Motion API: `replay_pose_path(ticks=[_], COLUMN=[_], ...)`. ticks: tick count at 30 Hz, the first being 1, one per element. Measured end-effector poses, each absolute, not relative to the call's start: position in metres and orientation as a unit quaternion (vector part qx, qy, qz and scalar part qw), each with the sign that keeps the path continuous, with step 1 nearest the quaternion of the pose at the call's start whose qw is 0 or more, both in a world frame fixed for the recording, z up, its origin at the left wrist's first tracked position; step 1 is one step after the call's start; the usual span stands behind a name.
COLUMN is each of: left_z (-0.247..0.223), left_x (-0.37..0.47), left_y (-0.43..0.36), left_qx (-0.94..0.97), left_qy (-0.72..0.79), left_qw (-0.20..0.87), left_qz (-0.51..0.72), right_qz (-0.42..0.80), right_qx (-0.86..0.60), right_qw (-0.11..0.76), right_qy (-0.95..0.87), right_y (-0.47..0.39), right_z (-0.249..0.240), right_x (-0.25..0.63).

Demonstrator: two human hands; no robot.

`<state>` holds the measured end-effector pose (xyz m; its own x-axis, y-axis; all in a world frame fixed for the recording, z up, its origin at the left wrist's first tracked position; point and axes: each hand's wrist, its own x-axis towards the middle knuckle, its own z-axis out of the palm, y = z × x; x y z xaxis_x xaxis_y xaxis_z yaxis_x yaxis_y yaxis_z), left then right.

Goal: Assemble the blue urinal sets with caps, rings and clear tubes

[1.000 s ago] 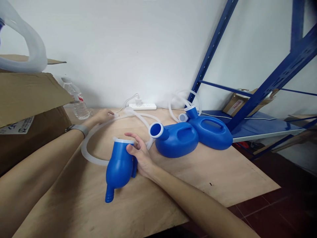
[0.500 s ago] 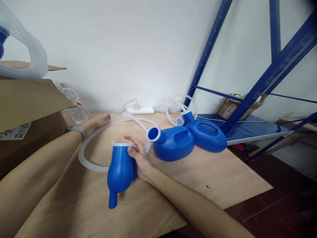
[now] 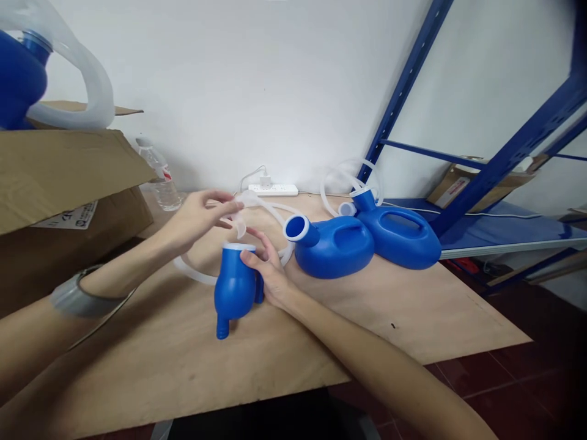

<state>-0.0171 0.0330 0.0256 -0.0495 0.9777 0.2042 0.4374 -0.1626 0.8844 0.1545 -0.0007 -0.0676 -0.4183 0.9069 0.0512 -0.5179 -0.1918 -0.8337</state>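
So the biggest thing here is the wooden surface (image 3: 321, 330), then the blue rack (image 3: 495, 235) off to the right. Open box (image 3: 68, 162) on the left, with a fourth jug (image 3: 21, 79) and its thick tube (image 3: 98, 98) showing above it.

Two blue jugs lie on the surface right of centre, one middle jug (image 3: 339, 253) and one right jug (image 3: 403, 247), side by side. The held jug (image 3: 236, 287) is in front of them to the left, mouth up and ridged spout down. Can't tell if any of it touches the surface. A pale hose (image 3: 195, 273) loops behind it.

Right hand (image 3: 273, 278) is wrapped partway round the held jug's neck, thumb in front. Left hand (image 3: 195, 220) has its fingers pinched narrow on a clear piece (image 3: 239, 227), just above the white rim; what exactly that piece is, can't tell.

Looks to me like the step is bringing that piece to the mouth. I'd say the next move calls for a steady right hand and careful lining up over the rim.

Smaller stuff: water bottle (image 3: 166, 190) far left, power strip (image 3: 282, 190) by the wall.
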Motion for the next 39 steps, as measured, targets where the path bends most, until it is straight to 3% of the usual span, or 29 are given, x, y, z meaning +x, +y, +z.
replay_pose_path(ticks=[3, 7, 10, 17, 22, 30, 39], left_z=[0.023, 0.015, 0.011, 0.009, 0.012, 0.005, 0.003], left_x=[0.000, 0.003, -0.001, -0.001, 0.003, -0.027, -0.020], left_y=[0.000, -0.008, -0.009, -0.031, -0.050, -0.068, -0.062], left_qx=[0.643, 0.683, 0.702, 0.725, 0.746, 0.740, 0.789], left_qy=[0.590, 0.632, 0.633, 0.529, 0.459, 0.514, 0.487], left_qw=[0.309, 0.213, 0.204, 0.287, 0.272, 0.285, 0.103], left_qz=[0.379, 0.298, 0.253, 0.335, 0.398, 0.328, 0.360], right_qz=[0.723, 0.680, 0.645, 0.546, 0.462, 0.459, 0.518], right_qx=[-0.231, -0.241, -0.259, -0.251, -0.252, -0.276, -0.273], right_qw=[0.494, 0.511, 0.519, 0.537, 0.545, 0.550, 0.560], right_qy=[-0.424, -0.466, -0.498, -0.593, -0.653, -0.641, -0.586], right_y=[-0.003, -0.007, -0.009, -0.013, -0.023, -0.022, -0.029], right_z=[-0.067, -0.064, -0.061, -0.053, -0.045, -0.041, -0.038], right_x=[0.152, 0.150, 0.150, 0.156, 0.164, 0.164, 0.163])
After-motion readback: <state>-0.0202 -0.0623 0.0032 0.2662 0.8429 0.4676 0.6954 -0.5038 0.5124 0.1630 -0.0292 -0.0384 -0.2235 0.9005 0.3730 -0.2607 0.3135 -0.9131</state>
